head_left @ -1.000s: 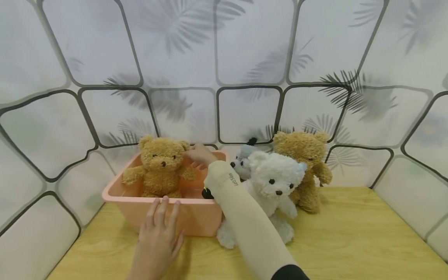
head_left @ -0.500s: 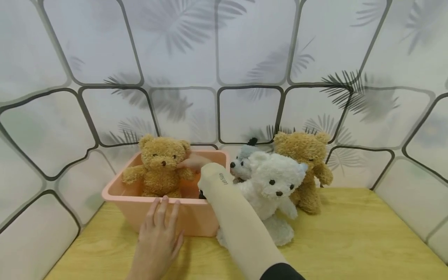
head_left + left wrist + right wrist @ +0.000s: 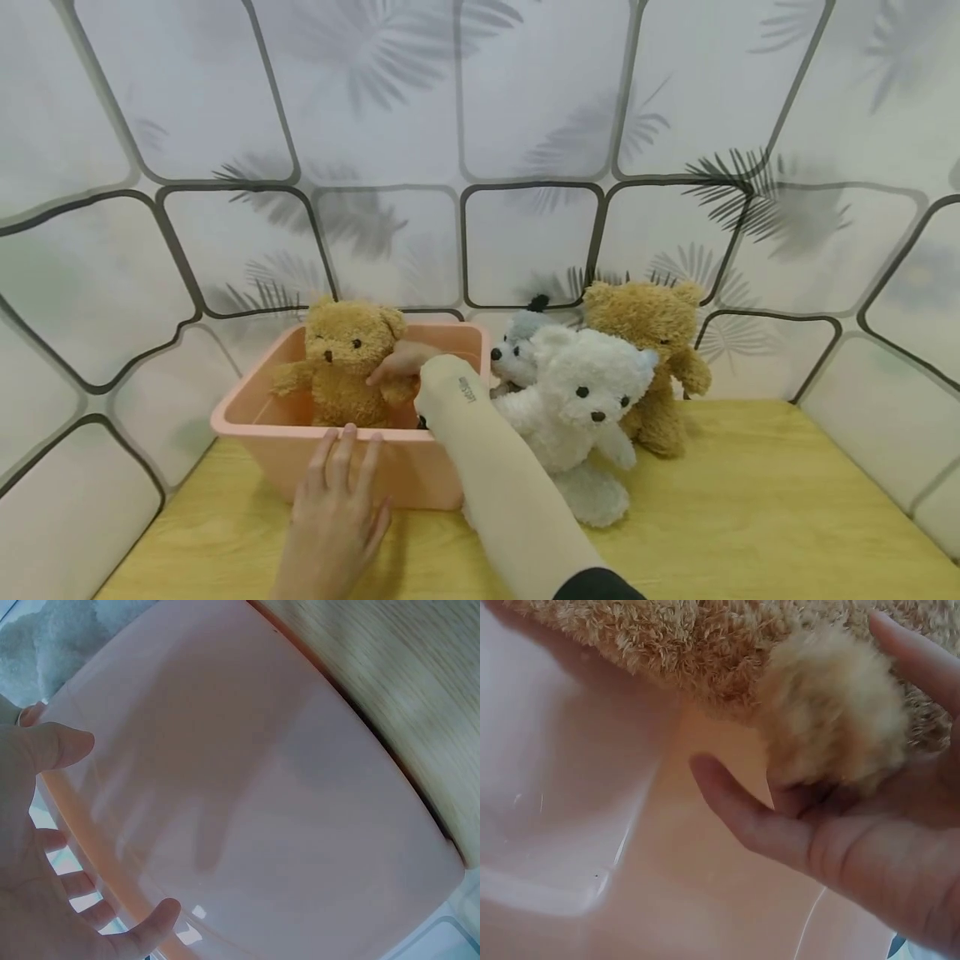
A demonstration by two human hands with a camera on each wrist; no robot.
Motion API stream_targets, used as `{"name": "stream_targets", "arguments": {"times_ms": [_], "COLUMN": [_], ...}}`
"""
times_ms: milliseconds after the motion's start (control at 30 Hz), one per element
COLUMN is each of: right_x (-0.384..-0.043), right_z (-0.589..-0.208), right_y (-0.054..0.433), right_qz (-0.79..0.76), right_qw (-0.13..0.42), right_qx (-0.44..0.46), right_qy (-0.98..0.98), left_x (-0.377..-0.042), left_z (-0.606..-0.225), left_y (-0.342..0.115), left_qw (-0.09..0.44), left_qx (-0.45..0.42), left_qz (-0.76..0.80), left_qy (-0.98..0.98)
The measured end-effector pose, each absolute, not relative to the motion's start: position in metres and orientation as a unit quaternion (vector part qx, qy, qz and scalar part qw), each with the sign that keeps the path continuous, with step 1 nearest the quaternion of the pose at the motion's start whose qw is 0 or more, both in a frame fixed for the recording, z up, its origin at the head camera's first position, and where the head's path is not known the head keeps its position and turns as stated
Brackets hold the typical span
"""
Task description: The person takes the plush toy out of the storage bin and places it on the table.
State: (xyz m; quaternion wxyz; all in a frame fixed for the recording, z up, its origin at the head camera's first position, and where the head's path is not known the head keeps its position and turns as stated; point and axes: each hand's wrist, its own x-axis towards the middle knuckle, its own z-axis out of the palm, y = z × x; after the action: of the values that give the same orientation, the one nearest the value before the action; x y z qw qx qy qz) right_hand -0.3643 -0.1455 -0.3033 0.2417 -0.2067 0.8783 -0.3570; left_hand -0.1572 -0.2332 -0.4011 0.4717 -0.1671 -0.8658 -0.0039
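Observation:
A brown teddy bear sits upright in a pink plastic tub, its face turned left in the head view. My right hand reaches into the tub and holds the bear's arm. In the right wrist view the bear's paw lies between thumb and fingers, and one finger sticks out apart from the fur. Some fingers are hidden behind the paw. My left hand rests on the tub's near rim with fingers extended, its thumb outside the wall.
A white teddy bear sits right of the tub, partly behind my right forearm. Behind it are a grey-and-white plush dog and another brown teddy bear. All stand on a wooden table before a patterned cloth wall.
My right hand has moved down and left from beside the bear's head to its arm. The bear has turned to the left. My left hand stays on the rim.

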Motion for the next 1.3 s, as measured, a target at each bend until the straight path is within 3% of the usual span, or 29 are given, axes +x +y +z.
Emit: {"name": "stream_targets", "arguments": {"times_ms": [133,467,633,967,1300], "right_x": [-0.353,-0.333,-0.334,-0.345,-0.329], "right_z": [-0.298,-0.288,-0.285,-0.266,-0.232], "right_y": [-0.137,-0.124,-0.126,-0.137,-0.115], "right_qz": [-0.371,-0.376,-0.411,-0.551,-0.607], "right_qw": [0.276,0.285,0.246,0.214,0.221], "right_qx": [-0.193,-0.202,-0.241,-0.216,-0.247], "right_qy": [0.865,0.858,0.844,0.777,0.723], "left_x": [-0.157,-0.156,-0.159,-0.158,-0.157], "left_z": [-0.403,-0.404,-0.401,-0.402,-0.402], "left_y": [-0.232,-0.230,-0.232,-0.230,-0.234], "left_qw": [0.472,0.474,0.484,0.479,0.464], "left_qx": [-0.166,-0.166,-0.169,-0.167,-0.167], "left_qz": [-0.006,0.003,-0.002,-0.009,-0.006], "left_qy": [-0.866,-0.865,-0.858,-0.862,-0.870]}}
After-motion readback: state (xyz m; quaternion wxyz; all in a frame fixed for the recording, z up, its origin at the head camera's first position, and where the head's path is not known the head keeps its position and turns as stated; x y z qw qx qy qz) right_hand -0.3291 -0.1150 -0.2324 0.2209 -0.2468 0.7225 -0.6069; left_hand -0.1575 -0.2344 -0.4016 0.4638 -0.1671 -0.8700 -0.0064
